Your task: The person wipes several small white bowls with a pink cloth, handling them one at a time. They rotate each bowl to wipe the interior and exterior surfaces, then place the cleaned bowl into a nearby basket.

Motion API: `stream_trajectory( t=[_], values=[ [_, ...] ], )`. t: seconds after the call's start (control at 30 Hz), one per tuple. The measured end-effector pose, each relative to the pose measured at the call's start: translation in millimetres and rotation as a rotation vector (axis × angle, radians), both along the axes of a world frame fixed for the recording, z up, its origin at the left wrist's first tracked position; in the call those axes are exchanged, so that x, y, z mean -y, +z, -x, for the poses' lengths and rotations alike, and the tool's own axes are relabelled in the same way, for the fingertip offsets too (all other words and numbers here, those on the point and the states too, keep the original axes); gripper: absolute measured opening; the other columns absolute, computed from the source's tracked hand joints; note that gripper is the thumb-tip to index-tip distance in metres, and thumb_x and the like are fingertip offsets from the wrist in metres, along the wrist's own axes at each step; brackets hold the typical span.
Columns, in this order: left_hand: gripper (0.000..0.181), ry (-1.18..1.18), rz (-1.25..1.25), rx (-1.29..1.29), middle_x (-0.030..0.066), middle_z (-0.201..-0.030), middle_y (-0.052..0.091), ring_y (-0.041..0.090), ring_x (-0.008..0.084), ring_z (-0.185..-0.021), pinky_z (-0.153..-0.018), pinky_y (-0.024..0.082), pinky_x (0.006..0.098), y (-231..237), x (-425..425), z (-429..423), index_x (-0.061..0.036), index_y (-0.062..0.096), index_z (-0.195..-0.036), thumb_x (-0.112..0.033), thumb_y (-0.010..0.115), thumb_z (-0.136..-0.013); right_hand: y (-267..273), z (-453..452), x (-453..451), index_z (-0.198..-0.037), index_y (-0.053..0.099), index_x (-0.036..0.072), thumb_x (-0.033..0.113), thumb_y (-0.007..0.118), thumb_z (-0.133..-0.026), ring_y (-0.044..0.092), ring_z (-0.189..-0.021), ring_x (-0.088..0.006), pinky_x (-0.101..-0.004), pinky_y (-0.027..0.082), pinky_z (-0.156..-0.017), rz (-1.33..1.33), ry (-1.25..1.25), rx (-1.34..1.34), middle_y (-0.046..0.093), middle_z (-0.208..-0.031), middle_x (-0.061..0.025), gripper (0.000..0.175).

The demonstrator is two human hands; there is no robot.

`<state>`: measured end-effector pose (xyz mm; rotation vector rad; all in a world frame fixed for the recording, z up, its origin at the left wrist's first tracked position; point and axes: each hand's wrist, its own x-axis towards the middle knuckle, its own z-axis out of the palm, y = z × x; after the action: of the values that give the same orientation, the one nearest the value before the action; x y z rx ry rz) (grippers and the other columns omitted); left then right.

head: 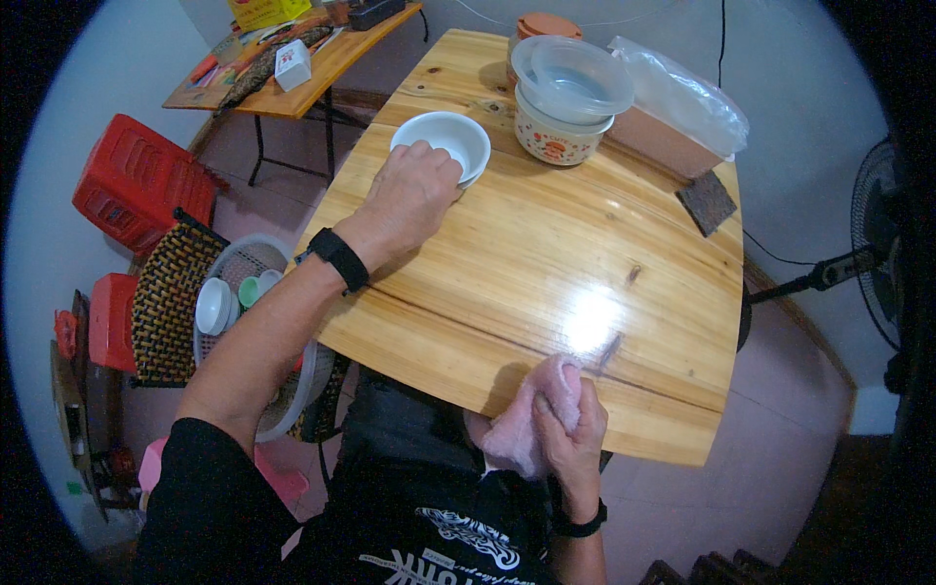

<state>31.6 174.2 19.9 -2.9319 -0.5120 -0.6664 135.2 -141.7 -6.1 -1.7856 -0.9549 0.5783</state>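
My left hand (415,191) reaches across the wooden table, its fingers curled over the near rim of a white bowl (457,139). A second rim shows just under that bowl, so it seems to sit in another one. Bunched in my right hand (574,431) is a pink towelling cloth (530,431), close to the table's front edge. Part of the cloth hangs below the edge over my lap. Beyond the bowl stands a patterned bowl (559,146) with clear plastic bowls (574,80) stacked on top of it.
On the wooden table (526,270) are a brown box with a plastic bag (680,95), a dark scouring pad (706,203) and an orange-lidded container (548,25). A basket of dishes (267,252) rests on a woven chair (164,314) at left. A fan (874,241) stands right.
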Motion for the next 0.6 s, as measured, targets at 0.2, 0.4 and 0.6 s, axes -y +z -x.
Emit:
stream_trajectory(
  t=[0.2,0.4,0.6],
  values=[
    [0.017,-0.031,0.066,0.018,0.0138,-0.081,0.053,0.052,0.0334,-0.084,-0.075,0.041,0.0437,0.1,-1.3,1.5,-0.0051,0.053,-0.080,-0.016,0.064,-0.084,-0.6,1.8,-0.9,-0.096,0.056,0.002,0.013,0.074,-0.079,0.063,-0.072,-0.0302,-0.0366,0.049,-0.065,-0.014,-0.012,0.003,0.063,-0.080,-0.0168,0.027],
    [0.012,-0.066,-0.052,0.214,0.0117,-0.078,0.056,0.054,0.0293,-0.079,-0.073,0.042,0.0416,18.1,5.0,1.0,-0.0035,0.055,-0.082,-0.013,0.061,-0.086,1.7,1.6,-0.5,-0.098,0.056,0.001,0.010,0.071,-0.078,0.063,-0.074,-0.0308,-0.0363,0.049,-0.066,-0.019,-0.010,0.034,0.064,-0.083,-0.0179,0.026],
    [0.024,-0.087,0.449,0.571,0.0108,-0.065,0.046,0.049,0.0256,-0.057,-0.052,0.039,0.0367,56.4,73.6,9.1,-0.0013,0.051,-0.075,-0.015,0.056,-0.094,1.8,3.1,2.8,-0.103,0.056,0.001,0.003,0.062,-0.074,0.064,-0.078,-0.0267,-0.0336,0.050,-0.072,-0.039,-0.055,-0.032,0.064,-0.086,-0.0162,0.030]
  ],
)
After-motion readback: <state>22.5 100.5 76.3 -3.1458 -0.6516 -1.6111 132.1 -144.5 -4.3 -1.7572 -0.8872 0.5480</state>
